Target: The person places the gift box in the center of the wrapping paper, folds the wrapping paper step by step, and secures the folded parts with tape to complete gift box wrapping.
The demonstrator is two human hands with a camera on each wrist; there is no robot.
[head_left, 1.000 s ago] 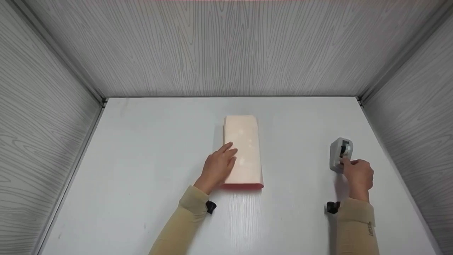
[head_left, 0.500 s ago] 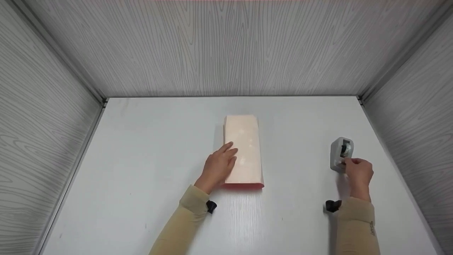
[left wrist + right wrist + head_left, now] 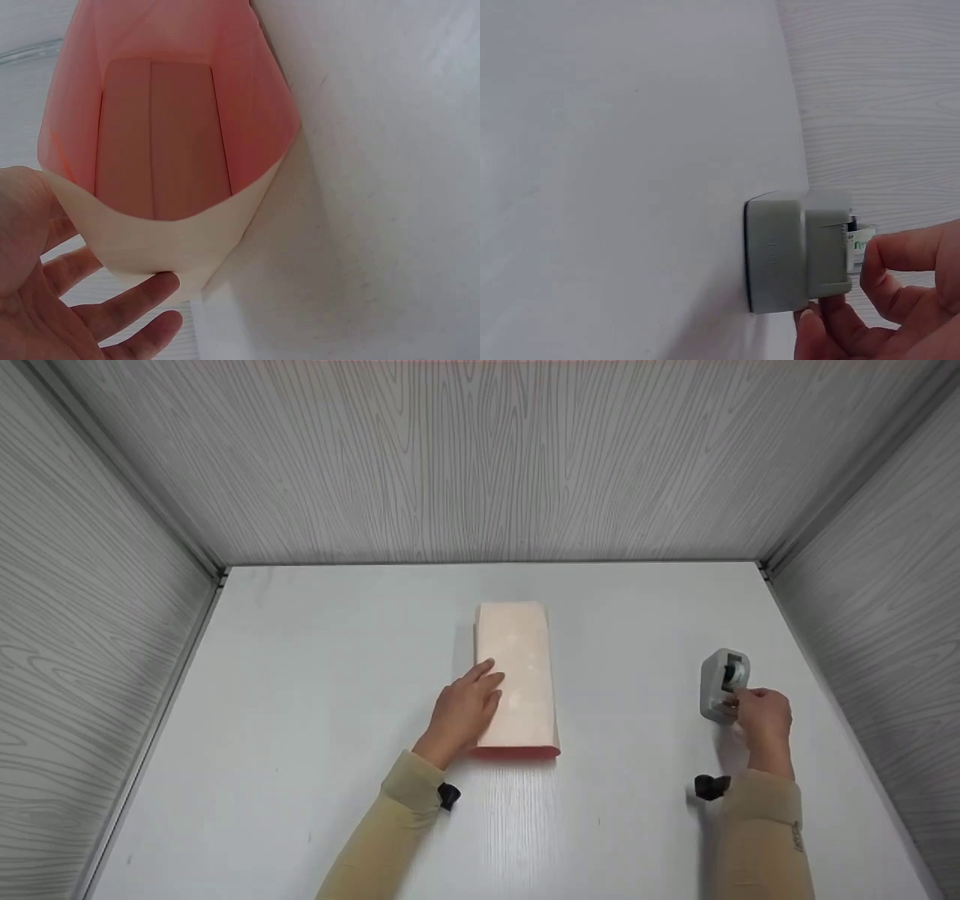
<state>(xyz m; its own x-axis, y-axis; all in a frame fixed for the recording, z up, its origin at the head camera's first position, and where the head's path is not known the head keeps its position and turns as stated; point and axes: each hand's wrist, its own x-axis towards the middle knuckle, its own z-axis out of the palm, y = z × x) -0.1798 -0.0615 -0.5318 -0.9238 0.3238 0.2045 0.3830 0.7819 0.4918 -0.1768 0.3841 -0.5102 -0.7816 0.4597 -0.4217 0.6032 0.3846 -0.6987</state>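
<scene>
A pale peach paper bag (image 3: 517, 675) lies on its side on the white table, its pink-lined mouth facing me. My left hand (image 3: 459, 716) rests on the bag's left part with relaxed fingers. In the left wrist view the bag's inside (image 3: 161, 135) shows down to its folded bottom, with the fingers (image 3: 127, 307) along its outer wall. Off to the right stands a grey tape dispenser (image 3: 715, 690) with a tape roll (image 3: 859, 244). My right hand (image 3: 763, 718) is at the dispenser, thumb and index finger pinching at the tape, other fingers beside its body.
Grey wood-grain panels (image 3: 480, 465) enclose the white table (image 3: 337, 660) at the back and both sides. The dispenser stands near the table's right edge. Black wrist cameras (image 3: 448, 796) sit at both cuffs.
My right hand has shifted slightly up and to the right at the dispenser, its fingertips closer to the roll. The left hand and the paper bag have stayed in place.
</scene>
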